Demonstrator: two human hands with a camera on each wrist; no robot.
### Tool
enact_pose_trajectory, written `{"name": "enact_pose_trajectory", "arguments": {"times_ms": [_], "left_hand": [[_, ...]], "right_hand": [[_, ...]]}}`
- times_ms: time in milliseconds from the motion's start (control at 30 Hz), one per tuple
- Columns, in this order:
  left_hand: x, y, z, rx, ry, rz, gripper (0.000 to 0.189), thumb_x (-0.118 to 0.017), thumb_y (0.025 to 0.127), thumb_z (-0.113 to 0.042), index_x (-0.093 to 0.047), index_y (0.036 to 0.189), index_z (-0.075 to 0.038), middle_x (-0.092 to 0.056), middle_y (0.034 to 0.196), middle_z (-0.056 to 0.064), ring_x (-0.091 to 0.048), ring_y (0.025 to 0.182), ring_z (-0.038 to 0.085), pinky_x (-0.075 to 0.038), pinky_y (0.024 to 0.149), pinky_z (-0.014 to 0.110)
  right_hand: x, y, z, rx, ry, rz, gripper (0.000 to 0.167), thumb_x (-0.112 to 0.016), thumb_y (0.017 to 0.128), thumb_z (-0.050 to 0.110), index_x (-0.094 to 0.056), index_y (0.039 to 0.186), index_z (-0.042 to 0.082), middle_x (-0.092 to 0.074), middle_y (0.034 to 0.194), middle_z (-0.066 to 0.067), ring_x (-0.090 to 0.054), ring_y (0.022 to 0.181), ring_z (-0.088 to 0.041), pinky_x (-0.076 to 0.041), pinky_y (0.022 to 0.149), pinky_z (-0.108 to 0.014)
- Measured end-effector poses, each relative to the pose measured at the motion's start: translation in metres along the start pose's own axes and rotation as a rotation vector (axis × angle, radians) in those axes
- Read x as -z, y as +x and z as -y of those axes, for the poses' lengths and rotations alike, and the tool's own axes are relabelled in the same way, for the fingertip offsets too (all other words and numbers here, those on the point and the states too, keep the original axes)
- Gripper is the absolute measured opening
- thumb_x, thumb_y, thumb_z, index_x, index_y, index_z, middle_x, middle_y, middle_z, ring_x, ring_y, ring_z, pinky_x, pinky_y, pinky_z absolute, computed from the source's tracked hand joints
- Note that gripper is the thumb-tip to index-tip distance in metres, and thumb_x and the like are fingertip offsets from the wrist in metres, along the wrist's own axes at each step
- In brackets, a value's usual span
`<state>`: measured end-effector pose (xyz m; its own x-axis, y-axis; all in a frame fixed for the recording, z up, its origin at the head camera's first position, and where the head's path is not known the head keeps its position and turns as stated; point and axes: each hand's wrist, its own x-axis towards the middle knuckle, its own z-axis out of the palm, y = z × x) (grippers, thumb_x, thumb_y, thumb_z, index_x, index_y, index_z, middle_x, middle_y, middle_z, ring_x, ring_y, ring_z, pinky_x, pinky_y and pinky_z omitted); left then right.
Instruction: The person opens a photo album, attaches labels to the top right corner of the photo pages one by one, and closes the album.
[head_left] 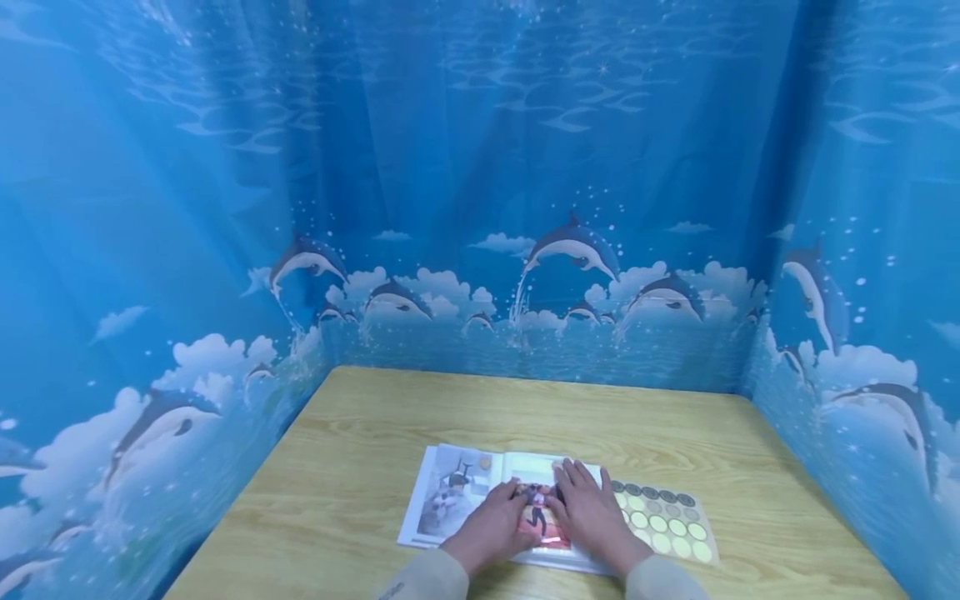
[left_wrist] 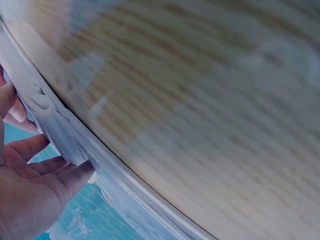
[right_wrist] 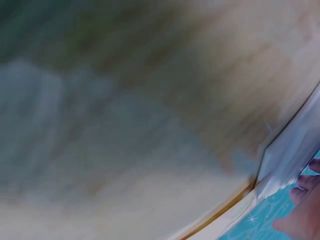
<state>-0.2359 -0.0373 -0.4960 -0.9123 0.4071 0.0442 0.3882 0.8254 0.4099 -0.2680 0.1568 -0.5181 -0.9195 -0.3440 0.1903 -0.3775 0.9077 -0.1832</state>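
An open photo album [head_left: 414,510] lies on the wooden table. Its left page carries a grey photo [head_left: 453,504]; a colour photo [head_left: 552,535] of a figure against orange-red lies on the right page. My left hand [head_left: 489,525] rests on the album, fingertips at the colour photo's left edge. On the photo's other side, my right hand [head_left: 592,512] lies with fingers stretched forward over the page. In the left wrist view, the left hand's extended fingers [left_wrist: 77,177] touch the glossy page. Only part of the right hand [right_wrist: 305,212] shows in the right wrist view, beside the album's edge.
A sheet of round stickers [head_left: 663,523], dark ones along its far row and pale yellow ones nearer, lies right of the album, partly covered by it and the right hand. Blue dolphin-print curtains [head_left: 465,208] surround the table [head_left: 360,467] at the back and sides.
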Motion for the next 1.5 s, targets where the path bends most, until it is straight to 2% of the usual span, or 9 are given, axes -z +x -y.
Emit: {"name": "enact_pose_trajectory", "arguments": {"times_ms": [100,367,633,833,1000,1167,1233,1367,1500], "left_hand": [[0.001,-0.002,0.001,0.000,-0.001,0.000,0.072,-0.073,0.085,-0.043,-0.052,0.143,-0.006,-0.039,0.152,0.020,-0.038,0.139,0.036,-0.038,0.112,0.048],[0.002,-0.003,0.002,0.003,0.025,0.005,0.072,-0.071,0.086,-0.045,-0.051,0.143,-0.006,-0.038,0.153,0.020,-0.038,0.139,0.036,-0.038,0.111,0.050],[0.001,-0.003,0.005,-0.055,0.121,-0.066,0.058,-0.072,0.086,-0.043,-0.062,0.132,-0.009,-0.046,0.145,0.023,-0.046,0.132,0.038,-0.043,0.106,0.050],[0.000,-0.004,0.002,-0.050,0.155,-0.076,0.054,-0.069,0.089,-0.044,-0.063,0.131,-0.011,-0.049,0.142,0.023,-0.049,0.127,0.037,-0.047,0.103,0.050],[-0.002,-0.007,-0.001,-0.026,0.163,-0.051,0.065,-0.065,0.089,-0.054,-0.059,0.136,-0.010,-0.047,0.145,0.021,-0.047,0.131,0.036,-0.045,0.105,0.051],[-0.001,-0.011,-0.002,-0.023,0.164,-0.037,0.085,-0.073,0.075,-0.064,-0.056,0.139,-0.010,-0.043,0.149,0.022,-0.045,0.133,0.037,-0.044,0.105,0.053],[-0.001,-0.011,-0.002,-0.034,0.186,-0.043,0.086,-0.076,0.073,-0.063,-0.056,0.138,-0.010,-0.043,0.148,0.022,-0.046,0.132,0.037,-0.046,0.103,0.053],[-0.003,-0.010,-0.001,-0.050,0.204,-0.051,0.080,-0.077,0.075,-0.059,-0.058,0.136,-0.010,-0.045,0.147,0.021,-0.047,0.130,0.036,-0.048,0.100,0.052],[-0.003,-0.009,-0.002,-0.059,0.187,-0.048,0.077,-0.077,0.076,-0.056,-0.058,0.135,-0.011,-0.045,0.147,0.020,-0.047,0.131,0.035,-0.048,0.100,0.051]], "right_hand": [[0.002,-0.006,0.000,0.001,0.012,-0.011,0.059,-0.051,0.102,0.041,-0.047,0.144,0.000,-0.040,0.151,-0.023,-0.034,0.141,-0.042,-0.014,0.114,-0.069],[0.006,-0.022,-0.005,-0.062,0.046,-0.005,0.055,-0.049,0.103,0.039,-0.050,0.142,0.000,-0.039,0.152,-0.023,-0.032,0.141,-0.042,-0.012,0.114,-0.068],[0.003,-0.028,-0.012,-0.059,0.033,-0.034,0.050,-0.049,0.103,0.037,-0.054,0.139,0.004,-0.042,0.149,-0.025,-0.034,0.140,-0.044,-0.015,0.113,-0.070],[0.002,-0.031,-0.013,-0.059,0.038,-0.030,0.049,-0.049,0.103,0.035,-0.053,0.140,0.004,-0.041,0.149,-0.026,-0.034,0.140,-0.045,-0.014,0.114,-0.069],[0.002,-0.031,-0.013,-0.060,0.021,-0.017,0.049,-0.048,0.104,0.034,-0.052,0.142,0.005,-0.040,0.150,-0.026,-0.032,0.140,-0.045,-0.014,0.114,-0.069],[0.004,-0.032,-0.014,-0.065,0.015,0.006,0.049,-0.046,0.104,0.035,-0.050,0.143,0.005,-0.038,0.151,-0.026,-0.030,0.141,-0.046,-0.014,0.114,-0.069],[0.004,-0.033,-0.014,-0.067,0.014,0.011,0.049,-0.046,0.104,0.035,-0.050,0.144,0.005,-0.037,0.151,-0.027,-0.030,0.141,-0.046,-0.014,0.114,-0.069],[0.006,-0.035,-0.015,-0.068,0.022,0.015,0.049,-0.046,0.105,0.035,-0.050,0.144,0.005,-0.037,0.151,-0.028,-0.029,0.141,-0.047,-0.014,0.113,-0.069],[0.007,-0.037,-0.017,-0.074,0.031,0.018,0.049,-0.046,0.104,0.034,-0.049,0.145,0.006,-0.036,0.151,-0.028,-0.028,0.142,-0.047,-0.013,0.113,-0.070]]}}
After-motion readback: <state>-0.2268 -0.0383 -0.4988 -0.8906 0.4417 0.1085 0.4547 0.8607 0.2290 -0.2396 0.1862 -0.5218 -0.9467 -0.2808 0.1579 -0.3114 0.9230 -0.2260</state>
